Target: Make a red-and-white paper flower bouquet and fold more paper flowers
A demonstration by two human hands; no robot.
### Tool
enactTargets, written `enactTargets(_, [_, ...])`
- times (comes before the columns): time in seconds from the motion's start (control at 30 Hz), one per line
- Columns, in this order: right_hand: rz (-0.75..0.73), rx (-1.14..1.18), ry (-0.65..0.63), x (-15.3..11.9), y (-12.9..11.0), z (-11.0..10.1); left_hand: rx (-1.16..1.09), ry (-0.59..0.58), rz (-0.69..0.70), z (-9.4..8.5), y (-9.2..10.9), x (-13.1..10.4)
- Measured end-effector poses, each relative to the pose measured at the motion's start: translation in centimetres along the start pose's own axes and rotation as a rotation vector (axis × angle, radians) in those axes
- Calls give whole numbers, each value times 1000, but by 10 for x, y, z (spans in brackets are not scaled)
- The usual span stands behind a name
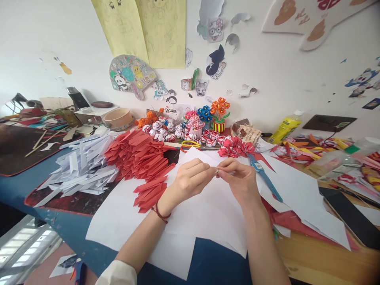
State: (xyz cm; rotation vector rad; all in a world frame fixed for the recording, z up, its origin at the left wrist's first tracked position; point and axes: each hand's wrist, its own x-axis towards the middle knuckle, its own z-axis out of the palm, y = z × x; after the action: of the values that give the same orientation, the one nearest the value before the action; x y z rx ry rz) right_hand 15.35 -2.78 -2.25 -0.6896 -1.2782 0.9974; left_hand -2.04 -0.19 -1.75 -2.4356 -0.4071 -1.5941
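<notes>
Pinching a small white paper piece (223,171) between them, the left hand (190,180) and right hand (240,180) meet at the centre of the frame, fingers curled tight on the piece, thumbs and forefingers closed on it from either side. The piece is held just above large white sheets (213,213) spread on the table (326,253). A red cord bracelet (160,213) sits on the left wrist. Left of the hands lies a heap of folded red paper strips (139,158); further left, a heap of folded white strips (83,166). Above the hands, yellow-handled scissors (190,145), and behind them red-and-white paper balls (181,134). A blue watch strap (264,176) lies just right of the right hand. Paper flowers in a striped pot (219,126) stand by the wall.
</notes>
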Motion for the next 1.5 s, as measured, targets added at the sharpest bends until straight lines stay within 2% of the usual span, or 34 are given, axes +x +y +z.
enactTargets(0.33, [25, 8, 15, 0, 1, 3, 55, 2, 34, 0, 1, -2])
enactTargets(0.9, [87, 59, -16, -1, 0, 1, 127, -92, 131, -9, 3, -2])
enactTargets(1.13, [108, 44, -23, -1, -2, 0, 121, -92, 156, -9, 3, -4])
enactTargets(1.37, [117, 41, -38, 0, -5, -2, 52, -33, 98, -5, -1, 1])
enactTargets(1.5, [242, 99, -68, 1, -9, -2, -18, -37, 46, -5, -1, 5])
